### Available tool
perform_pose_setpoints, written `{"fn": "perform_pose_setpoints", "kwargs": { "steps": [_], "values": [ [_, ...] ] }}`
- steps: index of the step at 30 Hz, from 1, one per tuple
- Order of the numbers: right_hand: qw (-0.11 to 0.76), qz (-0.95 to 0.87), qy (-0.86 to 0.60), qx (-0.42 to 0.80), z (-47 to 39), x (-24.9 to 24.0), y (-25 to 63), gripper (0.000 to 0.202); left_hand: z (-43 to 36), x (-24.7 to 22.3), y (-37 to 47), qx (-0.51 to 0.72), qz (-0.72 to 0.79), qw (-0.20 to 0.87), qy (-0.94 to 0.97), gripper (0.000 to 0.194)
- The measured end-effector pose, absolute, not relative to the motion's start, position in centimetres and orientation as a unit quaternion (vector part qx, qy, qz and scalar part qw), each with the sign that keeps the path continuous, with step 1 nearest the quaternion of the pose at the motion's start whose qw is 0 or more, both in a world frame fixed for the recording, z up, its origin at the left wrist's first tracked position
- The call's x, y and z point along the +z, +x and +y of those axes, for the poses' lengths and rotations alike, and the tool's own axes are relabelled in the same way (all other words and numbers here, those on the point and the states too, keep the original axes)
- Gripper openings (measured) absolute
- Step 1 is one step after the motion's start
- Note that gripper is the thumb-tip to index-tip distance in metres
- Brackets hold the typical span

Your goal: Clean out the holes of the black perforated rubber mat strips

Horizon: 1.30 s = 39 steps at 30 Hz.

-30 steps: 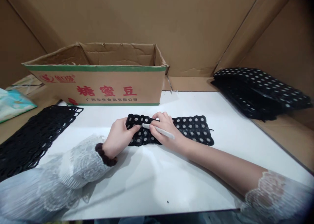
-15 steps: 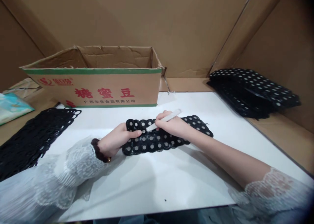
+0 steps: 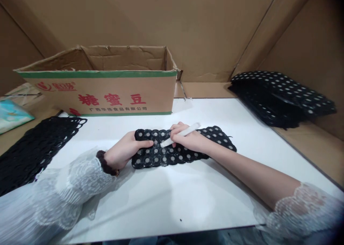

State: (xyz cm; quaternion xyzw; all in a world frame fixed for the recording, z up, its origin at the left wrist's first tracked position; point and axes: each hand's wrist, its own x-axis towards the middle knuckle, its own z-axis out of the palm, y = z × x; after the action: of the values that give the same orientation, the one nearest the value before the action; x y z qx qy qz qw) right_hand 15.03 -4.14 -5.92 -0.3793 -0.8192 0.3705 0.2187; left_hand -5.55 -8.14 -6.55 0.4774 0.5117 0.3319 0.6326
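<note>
Head cam: white table (image 3: pixel 193 209) under my work, w/ the cardboard box (image 3: pixel 150 85) at its far side, to the L. Next down in size, black mesh (image 3: pixel 29 148) off to my L, dotted pile (image 3: pixel 285 98) off to my R. Then the dotted strip (image 3: pixel 182 157), mid-table, right in front of me: long axis runs L to R, R end slightly farther from me. I'd judge it light, soft & bendy, w/ stiffer dots, prob. not v. slippery; best held by an edge or end so it doesn't buckle. My left hand (image 3: pixel 122 152) does approx. that, gripping the L end, thumb on top, other fingers hidden. My right hand (image 3: pixel 189 139) is closed round the white pen-like tool (image 3: pixel 185 131), tip aimed L & toward me, at the dots; can't tell fr. here if it's touching.
</note>
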Motion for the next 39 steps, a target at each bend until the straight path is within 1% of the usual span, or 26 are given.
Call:
{"fn": "perform_pose_setpoints", "kwargs": {
  "steps": [5, 8, 14, 17, 19, 25, 31, 34, 37, 39],
  "values": [
    [0.271, -0.778, -0.363, 0.434, -3.7, -6.5, 15.3, 0.025, -8.0, -6.9, -5.7, 0.354, 0.501, 0.605, 0.508, 0.036],
    [0.296, -0.768, -0.367, 0.433, -3.7, -6.7, 15.4, 0.027, -8.0, -7.2, -5.7, 0.346, 0.519, 0.582, 0.521, 0.032],
    [0.316, -0.764, -0.380, 0.415, -4.4, -6.5, 15.1, 0.027, -7.7, -7.1, -5.8, 0.322, 0.555, 0.405, 0.651, 0.030],
    [0.320, -0.772, -0.377, 0.399, -4.6, -6.5, 15.1, 0.024, -7.6, -6.8, -5.7, 0.293, 0.548, 0.345, 0.704, 0.028],
    [0.318, -0.783, -0.371, 0.385, -4.7, -6.6, 15.0, 0.023, -7.7, -6.6, -5.6, 0.281, 0.540, 0.319, 0.727, 0.022],
    [0.303, -0.818, -0.379, 0.309, -5.1, -6.8, 14.8, 0.023, -8.1, -6.8, -5.5, 0.266, 0.543, 0.263, 0.752, 0.017],
    [0.287, -0.873, -0.317, 0.235, -5.3, -6.5, 14.7, 0.023, -8.2, -6.8, -5.4, 0.292, 0.533, 0.246, 0.755, 0.013],
    [0.250, -0.908, -0.298, 0.157, -5.5, -6.4, 14.5, 0.024, -8.3, -6.9, -5.3, 0.313, 0.533, 0.247, 0.746, 0.010],
    [0.221, -0.914, -0.334, 0.059, -6.0, -6.7, 13.8, 0.023, -8.5, -7.0, -4.9, 0.324, 0.540, 0.239, 0.739, 0.009],
    [0.217, -0.906, -0.363, 0.005, -6.2, -7.0, 13.1, 0.023, -8.6, -7.0, -4.7, 0.328, 0.557, 0.227, 0.729, 0.009]
  ]
}}
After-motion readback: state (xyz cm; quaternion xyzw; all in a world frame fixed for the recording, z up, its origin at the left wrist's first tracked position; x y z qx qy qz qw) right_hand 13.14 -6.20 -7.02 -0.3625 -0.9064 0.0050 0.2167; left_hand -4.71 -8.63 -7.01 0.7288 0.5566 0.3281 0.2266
